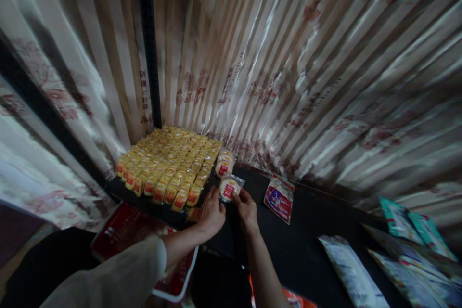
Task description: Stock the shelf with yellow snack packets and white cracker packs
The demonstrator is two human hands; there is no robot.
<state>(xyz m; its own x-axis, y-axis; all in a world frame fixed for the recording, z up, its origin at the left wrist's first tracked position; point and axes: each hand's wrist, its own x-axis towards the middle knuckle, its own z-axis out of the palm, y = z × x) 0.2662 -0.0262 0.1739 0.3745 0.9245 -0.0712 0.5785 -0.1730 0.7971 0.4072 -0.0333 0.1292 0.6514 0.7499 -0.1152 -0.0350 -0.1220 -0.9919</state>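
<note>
We see curtain (231, 57) at twelve: thin, pleated, satiny sheen. Yellow packs (169, 163) at ten: glossy clear plastic. Round packs (229, 188) near centre: crinkly, shiny film. Table (277, 245): matt, smooth black. Pouch (279, 198) at three: glossy plastic-looking. Tub (180, 284) at seven: shiny red, white-rimmed plastic.

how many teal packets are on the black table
2 in view: one teal packet toward the table's right end, by the curtain, and the second teal packet just right of it. Others could be hidden underneath.
</note>
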